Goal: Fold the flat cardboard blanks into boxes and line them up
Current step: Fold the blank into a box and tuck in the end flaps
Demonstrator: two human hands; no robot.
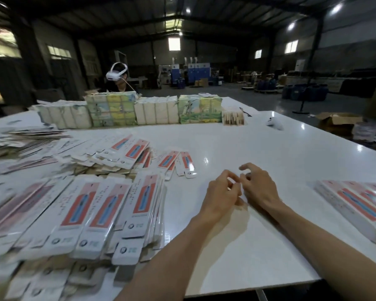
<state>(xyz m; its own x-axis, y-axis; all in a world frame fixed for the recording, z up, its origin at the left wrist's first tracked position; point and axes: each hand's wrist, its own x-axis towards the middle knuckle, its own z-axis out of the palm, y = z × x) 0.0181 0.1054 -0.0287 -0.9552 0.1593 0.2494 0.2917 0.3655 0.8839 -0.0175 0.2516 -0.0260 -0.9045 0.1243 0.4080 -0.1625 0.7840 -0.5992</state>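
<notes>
My left hand (221, 196) and my right hand (258, 185) hover together over the bare middle of the white table (237, 144). Their fingers are loosely curled, the fingertips nearly touch, and I see nothing held in either. To my left lies a thick stack of flat white blanks with red and blue print (109, 213). Beyond it more blanks are scattered in a loose pile (126, 155). At the right edge a few folded boxes (356, 203) of the same print lie side by side.
A row of taller printed boxes (152, 114) stands along the far side, with a small tan stack (233, 118) at its right end. A person in a white headset (117, 77) sits behind it. A small white object (274, 123) lies far right. An open carton (336, 121) sits on the floor.
</notes>
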